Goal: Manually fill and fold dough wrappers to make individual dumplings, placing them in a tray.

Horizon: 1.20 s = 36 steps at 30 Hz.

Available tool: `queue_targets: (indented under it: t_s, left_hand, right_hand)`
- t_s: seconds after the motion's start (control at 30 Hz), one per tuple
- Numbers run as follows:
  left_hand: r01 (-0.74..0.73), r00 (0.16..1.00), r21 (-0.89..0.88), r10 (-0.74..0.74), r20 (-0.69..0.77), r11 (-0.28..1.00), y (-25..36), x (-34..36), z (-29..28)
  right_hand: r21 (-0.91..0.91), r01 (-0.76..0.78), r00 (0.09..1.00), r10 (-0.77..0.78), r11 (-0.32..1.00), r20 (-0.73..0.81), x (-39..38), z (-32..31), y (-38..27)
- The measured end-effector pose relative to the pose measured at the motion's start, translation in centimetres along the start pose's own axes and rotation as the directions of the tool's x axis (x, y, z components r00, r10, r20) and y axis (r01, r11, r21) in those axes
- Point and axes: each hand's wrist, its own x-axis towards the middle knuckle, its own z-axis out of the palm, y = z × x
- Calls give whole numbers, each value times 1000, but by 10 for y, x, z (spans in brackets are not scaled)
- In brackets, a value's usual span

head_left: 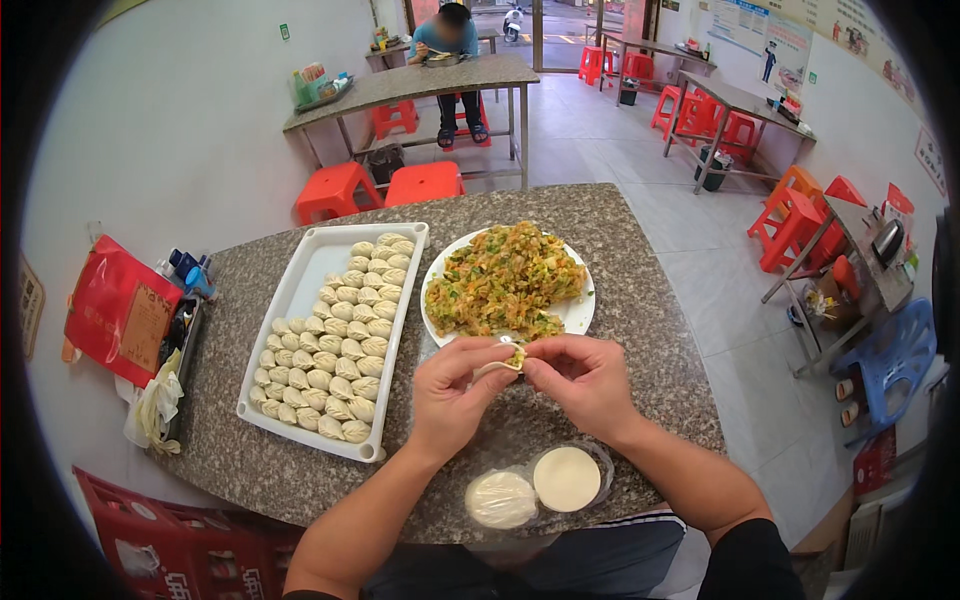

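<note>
Between the fingertips of my left hand (452, 388) and my right hand (588, 384), a half-folded dumpling (514, 358) is pinched, with some filling showing in its opening. Just beyond my hands lies a white plate (586, 318) heaped with chopped vegetable filling (508, 280). To the left, a white tray (253, 378) carries rows of pleated dumplings (340, 345), its far left part bare. Close to my body, a stack of round dough wrappers (567, 479) rests on clear plastic, beside another stack wrapped in plastic (502, 499).
All this stands on a speckled stone table (655, 330). A red bag (122, 312) and bottles crowd its left edge, above red crates (180, 545). Ahead, a person (446, 45) sits at another table (430, 85) with red stools (425, 184). A blue chair (890, 355) stands at right.
</note>
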Motion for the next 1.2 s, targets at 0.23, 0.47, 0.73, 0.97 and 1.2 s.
queue_targets:
  t_s: [0.23, 0.47, 0.73, 0.97, 1.2]
  left_hand:
    - [0, 1000, 0, 0, -29, 1000, 0, -2, 1]
    - [61, 998, -39, -62, -28, 997, 8, 0, -2]
    - [-140, 986, 87, 131, 102, 986, 6, 7, -11]
    - [-57, 998, 118, 57, 1, 991, 6, 5, -8]
    - [-88, 996, 48, 87, 18, 995, 7, 5, -10]
  right_hand:
    - [117, -31, 997, 22, 993, 77, 1, -5, -1]
    - [107, -119, 989, 108, 987, 105, 3, -11, -5]
    - [328, -385, 922, 341, 863, 184, 8, -13, -4]
    - [-251, 182, 983, -170, 951, 70, 3, -7, -13]
    - [27, -119, 987, 115, 993, 116, 2, -16, -9]
